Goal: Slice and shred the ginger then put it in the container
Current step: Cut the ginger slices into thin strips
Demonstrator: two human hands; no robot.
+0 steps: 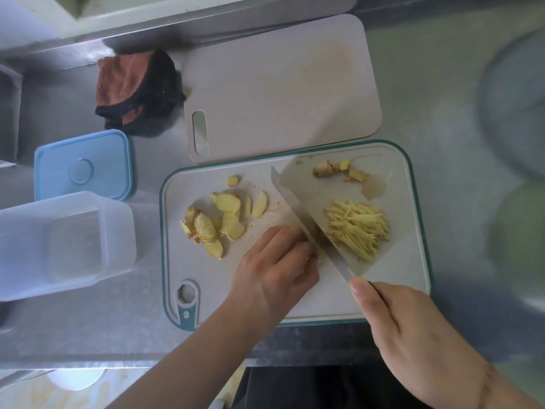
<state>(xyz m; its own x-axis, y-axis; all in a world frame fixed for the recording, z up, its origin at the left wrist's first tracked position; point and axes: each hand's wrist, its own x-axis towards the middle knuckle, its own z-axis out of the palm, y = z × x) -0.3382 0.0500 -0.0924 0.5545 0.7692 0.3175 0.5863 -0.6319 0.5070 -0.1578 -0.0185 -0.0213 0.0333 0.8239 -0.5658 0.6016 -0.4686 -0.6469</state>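
A clear, lidless container [63, 243] stands at far left, its blue lid [83, 165] lying behind it. On the teal-rimmed cutting board [413, 225], pale yellow ginger slices [219, 224] lie overlapping, some with brown skin edges. The left hand [275, 265], fingers curled, presses down on ginger hidden beneath them against the blade. The knife [312, 211] runs diagonally. Right of it lies a heap of thin ginger shreds [358, 227]; knobbly offcuts [339, 171] sit behind. The right hand [413, 335] is clenched round the handle.

no readable text, labels, brands or numbers on any surface
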